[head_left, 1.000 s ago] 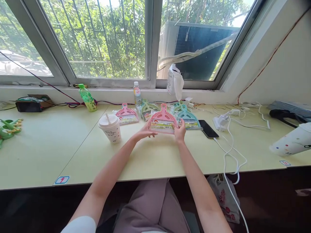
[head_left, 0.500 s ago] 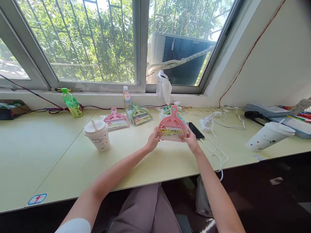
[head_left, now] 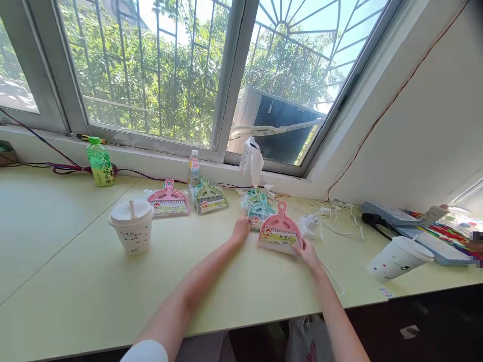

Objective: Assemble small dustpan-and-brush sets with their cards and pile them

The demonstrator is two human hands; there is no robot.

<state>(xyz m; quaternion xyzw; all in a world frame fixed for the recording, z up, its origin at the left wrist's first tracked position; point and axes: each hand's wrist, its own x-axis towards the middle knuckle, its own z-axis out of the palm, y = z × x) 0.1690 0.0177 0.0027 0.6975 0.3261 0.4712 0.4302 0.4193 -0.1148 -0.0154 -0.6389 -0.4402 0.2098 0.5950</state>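
A pink packaged mini dustpan set [head_left: 279, 232] lies tilted on the pale yellow desk [head_left: 75, 281], over the spot where the phone was. My right hand [head_left: 308, 252] grips its lower right corner. My left hand [head_left: 241, 230] is off it, fingers loosely together, touching the edge of a teal dustpan set [head_left: 260, 209]. Further left lie a green set [head_left: 210, 194] and another pink set [head_left: 168, 198].
A lidded paper cup with a straw [head_left: 132, 226] stands at the left. A second cup [head_left: 396, 257] lies tipped at the right near books. Two bottles [head_left: 99, 162] stand by the window sill. White cables and a charger [head_left: 311, 221] sit just right of the dustpans.
The pink dustpan set has come down from being held up in both hands and now rests on the desk. My left hand has let go and moved left. The view swung left and up.
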